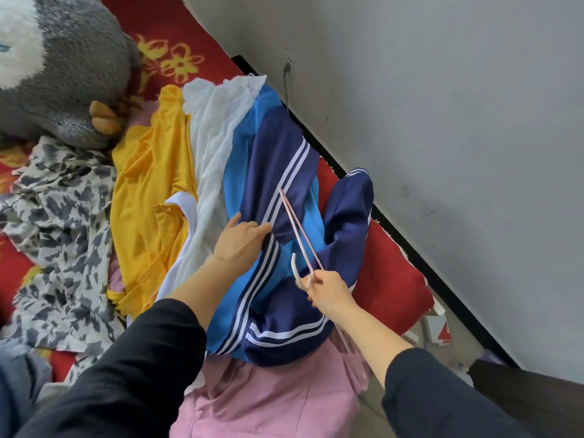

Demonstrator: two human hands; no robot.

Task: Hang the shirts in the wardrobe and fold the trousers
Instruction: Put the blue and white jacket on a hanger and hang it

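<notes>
A blue and navy sports jacket [278, 172] with white stripes lies on top of a pile of clothes on the bed. My left hand [240, 238] lies on its striped seam, fingers curled into the cloth. My right hand [328, 290] pinches a thin pink hanger [297, 229] near its hook; the hanger's arms point away across the jacket. Beside the jacket lie a white garment [215, 134], a yellow garment [148, 191] and a black-and-white patterned one [60, 216]. A pink garment [268, 403] hangs at the bed's near edge.
A large grey plush penguin [63, 67] sits at the back left on the red flowered bedspread [177, 39]. A grey wall [442, 137] runs close along the right of the bed. A narrow gap with small items [439, 330] lies between bed and wall.
</notes>
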